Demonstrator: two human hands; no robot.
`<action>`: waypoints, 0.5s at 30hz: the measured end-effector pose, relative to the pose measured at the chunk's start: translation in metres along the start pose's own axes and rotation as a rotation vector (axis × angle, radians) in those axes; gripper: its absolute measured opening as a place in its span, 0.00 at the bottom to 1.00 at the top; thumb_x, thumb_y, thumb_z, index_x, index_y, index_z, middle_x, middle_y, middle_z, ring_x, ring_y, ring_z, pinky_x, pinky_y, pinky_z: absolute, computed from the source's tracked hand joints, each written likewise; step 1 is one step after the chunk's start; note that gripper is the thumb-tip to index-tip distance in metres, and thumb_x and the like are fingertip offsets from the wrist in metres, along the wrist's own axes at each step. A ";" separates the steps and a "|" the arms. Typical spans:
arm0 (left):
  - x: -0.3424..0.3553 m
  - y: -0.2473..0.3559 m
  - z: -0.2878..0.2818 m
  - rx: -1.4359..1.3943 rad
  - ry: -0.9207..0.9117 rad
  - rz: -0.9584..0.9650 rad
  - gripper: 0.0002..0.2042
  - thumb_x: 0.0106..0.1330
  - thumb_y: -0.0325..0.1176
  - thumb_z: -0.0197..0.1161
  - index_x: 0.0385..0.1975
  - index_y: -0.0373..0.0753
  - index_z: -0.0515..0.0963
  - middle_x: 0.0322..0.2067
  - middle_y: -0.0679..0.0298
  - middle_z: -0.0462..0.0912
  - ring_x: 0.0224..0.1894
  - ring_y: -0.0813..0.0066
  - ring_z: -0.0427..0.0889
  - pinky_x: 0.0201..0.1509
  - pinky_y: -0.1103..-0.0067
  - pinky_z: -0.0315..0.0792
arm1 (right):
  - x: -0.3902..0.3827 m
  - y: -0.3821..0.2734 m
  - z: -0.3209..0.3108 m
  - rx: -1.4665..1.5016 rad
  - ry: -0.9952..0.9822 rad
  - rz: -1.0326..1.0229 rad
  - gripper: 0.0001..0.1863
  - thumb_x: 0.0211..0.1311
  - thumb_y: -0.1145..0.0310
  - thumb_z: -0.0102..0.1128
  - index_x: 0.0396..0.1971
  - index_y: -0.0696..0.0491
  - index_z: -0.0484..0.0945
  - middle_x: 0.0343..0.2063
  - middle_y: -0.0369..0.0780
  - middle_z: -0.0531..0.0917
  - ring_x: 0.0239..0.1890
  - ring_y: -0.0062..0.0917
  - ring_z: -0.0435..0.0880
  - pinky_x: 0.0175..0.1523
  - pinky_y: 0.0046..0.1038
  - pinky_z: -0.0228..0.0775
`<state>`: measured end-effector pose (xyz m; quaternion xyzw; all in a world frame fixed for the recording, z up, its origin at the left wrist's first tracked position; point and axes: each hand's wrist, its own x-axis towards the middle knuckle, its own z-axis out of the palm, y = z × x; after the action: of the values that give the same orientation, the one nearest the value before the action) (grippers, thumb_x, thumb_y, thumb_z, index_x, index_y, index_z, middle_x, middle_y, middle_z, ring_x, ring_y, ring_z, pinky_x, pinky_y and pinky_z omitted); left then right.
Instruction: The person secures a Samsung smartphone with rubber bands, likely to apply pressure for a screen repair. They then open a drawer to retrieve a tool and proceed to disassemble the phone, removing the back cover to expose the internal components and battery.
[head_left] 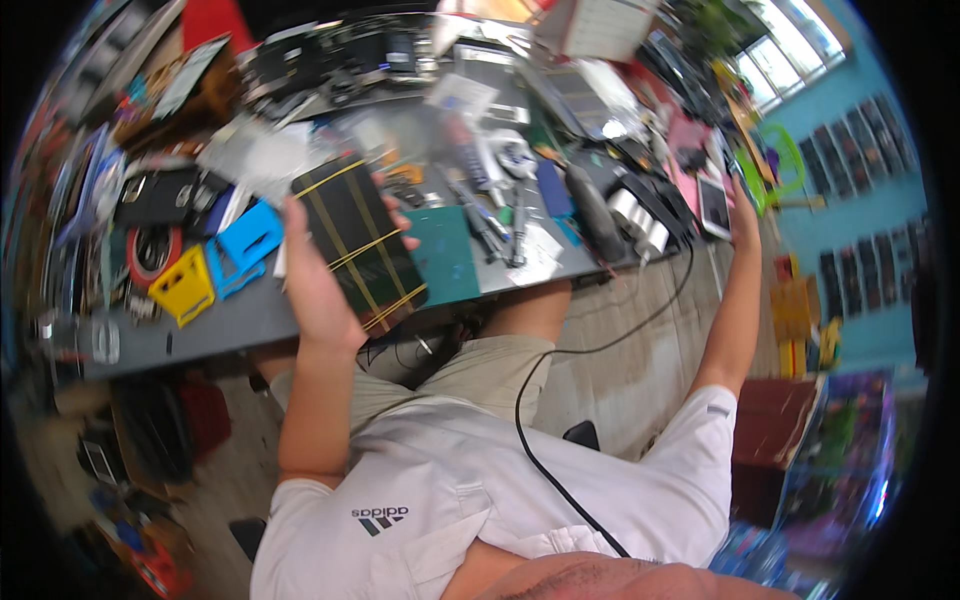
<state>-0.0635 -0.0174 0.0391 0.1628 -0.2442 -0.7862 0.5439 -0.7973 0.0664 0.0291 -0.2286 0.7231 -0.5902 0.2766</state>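
The left hand gripped a flat black rectangular slab with yellow bands above a cluttered grey tabletop. Right of that hand lay a green mat; left, a yellow plastic stand and a blue plastic stand. The right hand was beside a white-framed phone, its grip unclear. Beyond it were a light-blue wall and bright window.

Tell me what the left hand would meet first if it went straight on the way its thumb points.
Probably the clear plastic on the table. The left hand, holding the banded slab, looks raised, and depth is unclear, so it might pass above instead.
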 end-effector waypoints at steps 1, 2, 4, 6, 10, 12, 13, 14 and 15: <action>0.004 -0.003 0.001 0.001 0.002 -0.010 0.42 0.79 0.68 0.42 0.66 0.28 0.72 0.46 0.53 0.84 0.46 0.63 0.86 0.52 0.66 0.84 | 0.005 -0.003 -0.034 -0.029 -0.004 0.004 0.37 0.72 0.41 0.65 0.70 0.51 0.73 0.54 0.42 0.86 0.56 0.25 0.84 0.61 0.31 0.75; 0.002 -0.002 0.000 0.025 0.023 -0.002 0.41 0.80 0.67 0.42 0.66 0.28 0.72 0.45 0.53 0.84 0.45 0.63 0.86 0.50 0.67 0.84 | 0.010 0.000 -0.021 -0.090 0.036 -0.042 0.37 0.72 0.40 0.65 0.70 0.51 0.74 0.53 0.41 0.86 0.54 0.26 0.84 0.59 0.31 0.76; 0.000 0.000 -0.003 0.050 0.027 0.004 0.41 0.80 0.67 0.42 0.65 0.28 0.73 0.45 0.52 0.84 0.44 0.65 0.87 0.48 0.69 0.86 | 0.015 -0.001 0.005 -0.186 0.132 -0.031 0.40 0.66 0.33 0.67 0.63 0.53 0.79 0.41 0.36 0.85 0.39 0.19 0.81 0.43 0.23 0.72; 0.001 -0.002 -0.003 0.016 0.004 0.005 0.41 0.80 0.66 0.42 0.64 0.27 0.73 0.45 0.52 0.84 0.42 0.65 0.88 0.48 0.69 0.86 | 0.024 -0.010 -0.027 -0.395 0.220 0.023 0.41 0.61 0.29 0.69 0.51 0.56 0.85 0.29 0.32 0.80 0.27 0.16 0.72 0.31 0.22 0.62; -0.002 0.001 -0.004 0.026 0.010 0.032 0.41 0.80 0.66 0.41 0.63 0.27 0.74 0.41 0.53 0.85 0.41 0.66 0.88 0.47 0.69 0.85 | 0.027 -0.018 0.009 -0.650 0.223 -0.015 0.42 0.60 0.25 0.66 0.38 0.57 0.85 0.18 0.30 0.71 0.17 0.15 0.65 0.23 0.27 0.53; -0.002 0.002 -0.005 0.034 0.035 -0.003 0.41 0.80 0.67 0.40 0.62 0.27 0.75 0.40 0.54 0.86 0.40 0.66 0.88 0.47 0.70 0.85 | 0.027 -0.020 0.019 -0.740 0.247 -0.038 0.43 0.60 0.25 0.65 0.39 0.58 0.85 0.18 0.31 0.72 0.18 0.18 0.66 0.24 0.27 0.54; -0.003 0.003 -0.005 0.037 0.047 -0.021 0.41 0.80 0.67 0.40 0.62 0.28 0.75 0.39 0.54 0.86 0.40 0.66 0.88 0.47 0.70 0.85 | 0.027 -0.021 0.024 -0.785 0.259 -0.050 0.43 0.60 0.24 0.64 0.39 0.59 0.85 0.18 0.31 0.73 0.18 0.19 0.67 0.24 0.28 0.54; -0.004 0.004 -0.004 0.031 0.052 -0.034 0.42 0.80 0.68 0.38 0.62 0.28 0.76 0.39 0.55 0.86 0.40 0.67 0.88 0.47 0.71 0.85 | 0.027 -0.024 0.023 -0.845 0.264 -0.042 0.47 0.58 0.22 0.63 0.41 0.62 0.86 0.25 0.37 0.80 0.23 0.25 0.76 0.28 0.30 0.64; -0.004 0.004 -0.004 0.023 0.040 -0.026 0.41 0.80 0.68 0.38 0.62 0.28 0.76 0.39 0.55 0.86 0.39 0.67 0.88 0.47 0.71 0.85 | 0.025 -0.026 0.023 -0.850 0.259 -0.038 0.48 0.58 0.22 0.62 0.40 0.62 0.86 0.27 0.38 0.81 0.26 0.26 0.78 0.31 0.31 0.67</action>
<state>-0.0569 -0.0160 0.0377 0.1878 -0.2400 -0.7869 0.5365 -0.8005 0.0280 0.0477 -0.2593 0.9259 -0.2694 0.0545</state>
